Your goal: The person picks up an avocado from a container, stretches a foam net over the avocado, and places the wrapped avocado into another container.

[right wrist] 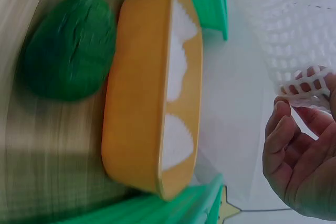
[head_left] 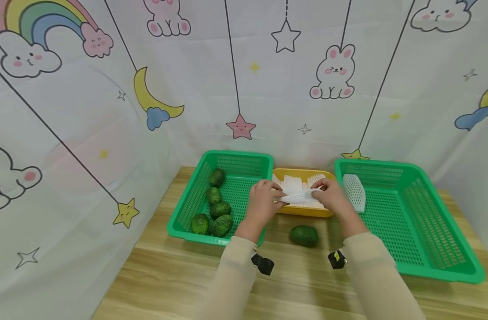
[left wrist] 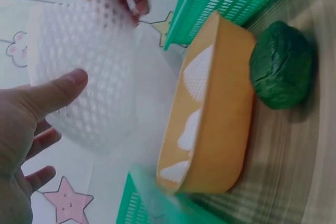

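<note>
A white foam net sleeve [head_left: 298,197] is stretched between both hands above the orange tub [head_left: 304,212]. My left hand [head_left: 264,198] pinches one end of it, with the thumb lying over the mesh in the left wrist view. At the other end, my right hand [head_left: 331,194] pinches the sleeve's edge between thumb and fingertips, as the right wrist view shows. On the wooden table in front of the tub lies a dark green avocado [head_left: 304,235], below and between the hands. More white foam sleeves [head_left: 293,183] lie inside the tub.
To the left, a green basket [head_left: 238,155] holds several avocados [head_left: 221,210] along its left side. A larger green basket [head_left: 440,273] stands at the right, with one white foam net [head_left: 354,193] at its left wall. Behind everything hangs a printed curtain [head_left: 276,98].
</note>
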Motion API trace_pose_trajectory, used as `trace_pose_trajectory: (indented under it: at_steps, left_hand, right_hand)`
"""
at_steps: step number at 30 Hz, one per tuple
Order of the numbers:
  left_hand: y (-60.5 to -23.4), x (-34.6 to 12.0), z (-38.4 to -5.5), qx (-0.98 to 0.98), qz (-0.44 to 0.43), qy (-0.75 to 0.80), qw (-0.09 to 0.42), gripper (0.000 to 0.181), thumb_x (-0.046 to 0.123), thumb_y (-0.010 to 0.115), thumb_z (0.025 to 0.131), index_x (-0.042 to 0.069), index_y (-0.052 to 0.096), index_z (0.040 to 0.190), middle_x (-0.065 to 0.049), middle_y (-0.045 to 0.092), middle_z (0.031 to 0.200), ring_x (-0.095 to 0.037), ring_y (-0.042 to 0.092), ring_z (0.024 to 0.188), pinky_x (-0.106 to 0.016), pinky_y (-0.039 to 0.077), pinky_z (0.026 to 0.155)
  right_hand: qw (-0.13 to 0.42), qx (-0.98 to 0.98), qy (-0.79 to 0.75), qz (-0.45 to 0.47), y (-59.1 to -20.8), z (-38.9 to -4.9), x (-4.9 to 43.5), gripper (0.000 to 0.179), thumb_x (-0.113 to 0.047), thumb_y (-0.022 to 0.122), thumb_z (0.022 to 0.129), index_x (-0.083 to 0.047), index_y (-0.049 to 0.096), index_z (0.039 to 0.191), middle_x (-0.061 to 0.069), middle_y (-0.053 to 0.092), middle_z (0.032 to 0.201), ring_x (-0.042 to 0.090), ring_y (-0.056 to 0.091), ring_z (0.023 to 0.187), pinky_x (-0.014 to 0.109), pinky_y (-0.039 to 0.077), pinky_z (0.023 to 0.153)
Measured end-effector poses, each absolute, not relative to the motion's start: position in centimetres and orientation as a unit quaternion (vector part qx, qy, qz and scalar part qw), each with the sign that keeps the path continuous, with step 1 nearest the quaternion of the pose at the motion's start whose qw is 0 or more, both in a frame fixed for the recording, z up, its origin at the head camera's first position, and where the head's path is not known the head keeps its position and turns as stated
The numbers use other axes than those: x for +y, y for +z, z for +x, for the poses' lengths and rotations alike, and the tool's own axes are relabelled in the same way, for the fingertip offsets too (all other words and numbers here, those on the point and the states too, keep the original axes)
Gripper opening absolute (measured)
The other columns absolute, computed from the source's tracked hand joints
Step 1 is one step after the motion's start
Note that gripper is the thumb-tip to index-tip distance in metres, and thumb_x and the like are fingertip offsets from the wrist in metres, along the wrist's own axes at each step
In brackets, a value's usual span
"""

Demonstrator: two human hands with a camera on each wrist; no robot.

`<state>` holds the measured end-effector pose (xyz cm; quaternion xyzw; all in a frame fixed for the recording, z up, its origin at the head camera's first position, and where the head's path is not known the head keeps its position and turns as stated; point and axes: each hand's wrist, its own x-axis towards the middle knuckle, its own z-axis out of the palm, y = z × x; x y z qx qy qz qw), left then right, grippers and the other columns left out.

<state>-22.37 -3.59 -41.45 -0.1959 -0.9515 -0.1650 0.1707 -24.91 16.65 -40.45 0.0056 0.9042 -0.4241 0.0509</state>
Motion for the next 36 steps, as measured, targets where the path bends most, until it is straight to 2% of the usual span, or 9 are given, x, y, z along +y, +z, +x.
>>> trace_pose_trajectory:
  at_steps: [5,10,13,17,19,24,27,32,36]
  left_hand:
    - [-41.3,-4.9,-22.6,-0.928,-0.231,-0.201,0.213,0.017,0.028,0.074,0.077,0.022,0.076,0.093,0.010,0.065,0.107,-0.013,0.047,0.115,-0.036,0.035,0.098]
    - [-41.7,-4.7,-22.7,-0.910,-0.275,-0.242,0.194,0.018,0.023,0.076,0.077,0.016,0.075,0.094,0.006,0.063,0.112,-0.016,0.046,0.119,-0.038,0.035,0.100]
    - [-42.0,-4.1,-22.8,-0.898,-0.298,-0.285,0.155,0.044,0.024,0.080,0.074,0.011,0.064,0.112,-0.001,0.054,0.125,-0.021,0.038,0.125,-0.041,0.031,0.103]
    - [-42.4,-3.4,-22.8,-0.900,-0.292,-0.303,0.112,0.094,0.034,0.083,0.068,0.016,0.028,0.143,-0.005,0.035,0.142,-0.025,0.025,0.134,-0.044,0.025,0.106]
    - [-42.6,-3.1,-22.7,-0.911,-0.280,-0.283,0.106,0.103,0.037,0.083,0.068,0.019,0.019,0.147,-0.002,0.034,0.144,-0.023,0.023,0.135,-0.045,0.023,0.105]
    - [-43.6,-2.7,-22.7,-0.919,-0.255,-0.278,0.112,0.074,0.029,0.078,0.074,0.018,0.040,0.137,-0.002,0.043,0.136,-0.020,0.030,0.130,-0.044,0.024,0.103]
    - [-44.1,-2.7,-22.7,-0.889,-0.236,-0.386,0.069,0.055,0.019,0.073,0.079,0.013,0.047,0.128,-0.005,0.047,0.130,-0.021,0.040,0.122,-0.041,0.032,0.100]
    - [-45.2,-2.8,-22.6,-0.794,-0.170,-0.583,-0.034,0.060,0.018,0.070,0.083,0.013,0.035,0.132,-0.007,0.050,0.122,-0.022,0.051,0.105,-0.042,0.044,0.087]
    - [-45.3,-3.2,-22.5,-0.747,-0.148,-0.645,-0.066,0.067,0.016,0.070,0.083,0.009,0.031,0.137,-0.011,0.050,0.121,-0.025,0.052,0.105,-0.040,0.046,0.085]
  right_hand:
    - [0.049,0.919,-0.392,0.015,-40.2,-24.9,17.9,0.023,-0.017,0.055,0.088,-0.004,0.059,0.106,0.015,0.053,0.096,0.024,0.051,0.072,0.032,0.042,0.058]
    - [0.055,0.896,-0.440,-0.015,-39.7,-24.5,17.4,0.025,-0.010,0.052,0.088,-0.003,0.059,0.111,0.013,0.051,0.089,0.021,0.049,0.065,0.032,0.046,0.055]
    - [0.071,0.871,-0.483,-0.055,-38.9,-24.1,16.8,0.031,-0.002,0.049,0.085,-0.003,0.058,0.115,0.014,0.051,0.093,0.020,0.045,0.065,0.031,0.045,0.056]
    - [0.085,0.854,-0.503,-0.104,-37.7,-23.6,16.0,0.038,0.004,0.049,0.081,-0.001,0.054,0.118,0.015,0.052,0.097,0.021,0.043,0.068,0.027,0.041,0.055]
    - [0.087,0.851,-0.504,-0.116,-37.3,-23.5,15.7,0.040,0.004,0.050,0.080,0.000,0.050,0.120,0.014,0.051,0.093,0.021,0.043,0.067,0.026,0.040,0.055]
    - [0.073,0.836,-0.536,-0.094,-37.0,-23.3,15.6,0.041,0.001,0.051,0.084,0.001,0.044,0.125,0.012,0.049,0.088,0.020,0.045,0.070,0.024,0.041,0.059]
    - [0.063,0.819,-0.562,-0.097,-37.2,-23.1,15.8,0.040,-0.008,0.056,0.090,0.001,0.043,0.126,0.010,0.050,0.089,0.018,0.047,0.072,0.026,0.045,0.060]
    - [0.042,0.789,-0.605,-0.097,-37.5,-22.9,16.4,0.045,-0.031,0.052,0.096,-0.001,0.042,0.128,0.012,0.053,0.105,0.019,0.054,0.091,0.029,0.050,0.072]
    - [0.062,0.829,-0.551,-0.079,-38.4,-23.0,16.6,0.038,-0.030,0.048,0.098,-0.002,0.048,0.123,0.016,0.054,0.112,0.026,0.053,0.099,0.034,0.048,0.078]
